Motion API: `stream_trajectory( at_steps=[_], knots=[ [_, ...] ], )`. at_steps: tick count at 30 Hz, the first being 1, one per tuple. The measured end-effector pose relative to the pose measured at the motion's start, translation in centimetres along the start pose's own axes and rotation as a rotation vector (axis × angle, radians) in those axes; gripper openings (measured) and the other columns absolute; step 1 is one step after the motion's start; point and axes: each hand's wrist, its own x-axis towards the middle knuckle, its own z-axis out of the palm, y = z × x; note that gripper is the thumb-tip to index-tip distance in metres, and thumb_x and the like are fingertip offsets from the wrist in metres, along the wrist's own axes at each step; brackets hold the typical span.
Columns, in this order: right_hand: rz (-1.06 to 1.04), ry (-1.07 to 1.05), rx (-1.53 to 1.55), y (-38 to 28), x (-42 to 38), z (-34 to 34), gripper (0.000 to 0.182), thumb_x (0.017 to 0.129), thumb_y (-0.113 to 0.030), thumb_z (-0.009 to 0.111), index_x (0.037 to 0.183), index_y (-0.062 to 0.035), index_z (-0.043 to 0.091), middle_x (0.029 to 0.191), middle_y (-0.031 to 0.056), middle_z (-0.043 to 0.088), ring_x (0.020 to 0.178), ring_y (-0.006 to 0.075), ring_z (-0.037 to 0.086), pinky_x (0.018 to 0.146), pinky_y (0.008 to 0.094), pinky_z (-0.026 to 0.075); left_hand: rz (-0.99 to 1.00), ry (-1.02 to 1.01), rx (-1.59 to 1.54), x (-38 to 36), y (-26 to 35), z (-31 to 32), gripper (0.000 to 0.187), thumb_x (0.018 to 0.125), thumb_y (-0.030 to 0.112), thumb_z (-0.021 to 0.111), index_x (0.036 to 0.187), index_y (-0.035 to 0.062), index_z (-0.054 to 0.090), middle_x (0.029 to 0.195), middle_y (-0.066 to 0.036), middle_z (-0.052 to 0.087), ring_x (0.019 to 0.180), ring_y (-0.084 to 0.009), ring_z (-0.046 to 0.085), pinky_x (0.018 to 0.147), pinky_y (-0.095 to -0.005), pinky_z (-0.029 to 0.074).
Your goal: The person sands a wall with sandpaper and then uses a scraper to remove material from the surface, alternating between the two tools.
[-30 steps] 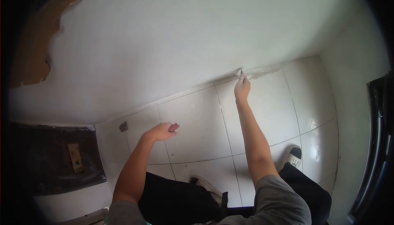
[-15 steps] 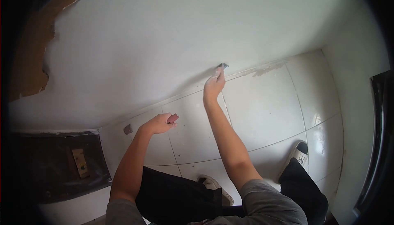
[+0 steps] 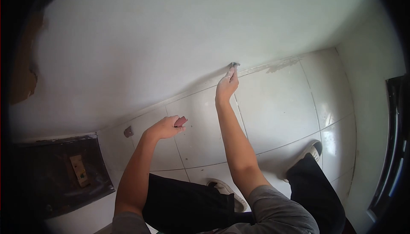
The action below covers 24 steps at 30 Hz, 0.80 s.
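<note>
My left hand [image 3: 165,128] is closed around a small reddish-brown piece [image 3: 180,121], held above the floor tiles. Farther up and to the right, my right hand [image 3: 227,85] grips a small dark flat tool [image 3: 234,64] by its near end. That tool's far edge is at the white wall [image 3: 171,37], just above the strip where wall and floor meet. Pale dust or paste marks the fingers of my right hand. What the tool is exactly cannot be made out.
White tiles [image 3: 273,106] cover the floor, with a grey smear [image 3: 282,65] along the wall's base. A brown scrap [image 3: 128,132] lies at the left. Beyond it, a dark recessed panel [image 3: 51,191] holds a wooden block [image 3: 78,170]. My shoes [image 3: 305,157] stand on the tiles.
My right hand and the tool have shifted slightly right and up along the wall. My left hand keeps its grip on the reddish-brown piece. The view has moved a little.
</note>
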Motion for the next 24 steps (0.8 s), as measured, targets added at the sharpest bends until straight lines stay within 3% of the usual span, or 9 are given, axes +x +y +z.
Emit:
stream_trajectory(
  at_steps=[3, 5, 8, 10, 12, 14, 18, 22, 24],
  knots=[
    [-0.218, -0.071, 0.005, -1.6, -0.1, 0.0, 0.045, 0.112, -0.019, 0.042, 0.149, 0.0045, 0.049, 0.147, 0.0220, 0.059, 0.130, 0.0297, 0.061, 0.107, 0.0338, 0.043, 0.044, 0.023, -0.003, -0.1, 0.6, -0.5, 0.046, 0.099, 0.043, 0.066, 0.113, -0.0009, 0.061, 0.107, -0.020, 0.071, 0.097, -0.0326, 0.068, 0.085, -0.0422, 0.051],
    [-0.080, -0.031, -0.034, -1.3, 0.0, -0.3, 0.044, 0.112, -0.020, 0.043, 0.149, 0.0024, 0.050, 0.142, 0.0211, 0.063, 0.113, 0.0264, 0.066, 0.097, 0.0323, 0.048, 0.067, 0.059, -0.015, -0.2, 0.0, -0.3, 0.046, 0.098, 0.042, 0.067, 0.114, -0.0011, 0.061, 0.106, -0.020, 0.071, 0.097, -0.0331, 0.068, 0.085, -0.0421, 0.051],
    [-0.062, 0.073, -0.036, 4.1, 1.7, 0.1, 0.043, 0.112, -0.021, 0.044, 0.149, -0.0016, 0.053, 0.133, 0.0201, 0.068, 0.083, 0.0214, 0.060, 0.078, 0.0306, 0.048, 0.013, 0.043, 0.106, 0.1, -1.2, -0.1, 0.048, 0.099, 0.043, 0.066, 0.117, -0.0009, 0.061, 0.109, -0.021, 0.070, 0.099, -0.0328, 0.067, 0.087, -0.0422, 0.051],
    [-0.073, 0.053, -0.012, 1.9, 1.7, 0.0, 0.043, 0.112, -0.022, 0.044, 0.149, -0.0013, 0.053, 0.129, 0.0203, 0.070, 0.073, 0.0198, 0.055, 0.071, 0.0302, 0.048, 0.016, 0.053, 0.103, -0.2, -1.1, -0.1, 0.047, 0.099, 0.043, 0.066, 0.117, -0.0009, 0.061, 0.108, -0.022, 0.070, 0.100, -0.0338, 0.067, 0.087, -0.0426, 0.051],
    [-0.030, -0.080, 0.015, -2.3, 0.0, -1.1, 0.044, 0.112, -0.022, 0.044, 0.148, 0.0022, 0.052, 0.127, 0.0213, 0.071, 0.074, 0.0200, 0.055, 0.072, 0.0304, 0.048, 0.016, 0.057, 0.105, -0.5, -1.1, -0.4, 0.047, 0.099, 0.042, 0.066, 0.117, -0.0008, 0.061, 0.108, -0.022, 0.070, 0.101, -0.0346, 0.067, 0.087, -0.0430, 0.051],
    [-0.009, -0.041, 0.006, -1.9, 0.1, -0.8, 0.045, 0.112, -0.021, 0.043, 0.149, 0.0043, 0.050, 0.134, 0.0230, 0.067, 0.096, 0.0233, 0.064, 0.087, 0.0315, 0.049, 0.010, 0.062, 0.085, -0.7, -1.1, -0.4, 0.047, 0.099, 0.042, 0.066, 0.118, -0.0007, 0.061, 0.108, -0.022, 0.070, 0.101, -0.0352, 0.066, 0.087, -0.0432, 0.051],
    [0.060, 0.047, 0.111, 0.3, 1.2, 0.2, 0.048, 0.114, -0.024, 0.039, 0.149, 0.0064, 0.048, 0.142, 0.0229, 0.062, 0.135, 0.0288, 0.057, 0.113, 0.0335, 0.041, 0.010, 0.090, 0.089, -0.6, -1.1, -0.5, 0.046, 0.099, 0.042, 0.066, 0.117, -0.0009, 0.061, 0.107, -0.023, 0.070, 0.101, -0.0353, 0.066, 0.087, -0.0432, 0.050],
    [-0.237, -0.017, -0.020, -1.3, -0.2, 0.3, 0.048, 0.113, -0.023, 0.040, 0.147, 0.0093, 0.049, 0.144, 0.0232, 0.061, 0.137, 0.0310, 0.056, 0.114, 0.0357, 0.041, 0.005, 0.090, 0.041, -1.0, -1.1, -0.1, 0.047, 0.099, 0.043, 0.067, 0.115, -0.0010, 0.061, 0.105, -0.023, 0.070, 0.098, -0.0356, 0.067, 0.086, -0.0431, 0.051],
    [-0.076, -0.053, -0.015, -1.4, -0.2, -0.4, 0.048, 0.113, -0.023, 0.040, 0.147, 0.0096, 0.048, 0.147, 0.0229, 0.058, 0.139, 0.0309, 0.054, 0.115, 0.0358, 0.040, -0.003, 0.085, 0.062, -1.2, -1.5, 0.0, 0.047, 0.098, 0.043, 0.067, 0.113, -0.0010, 0.061, 0.104, -0.023, 0.071, 0.097, -0.0356, 0.067, 0.085, -0.0430, 0.051]
  ],
)
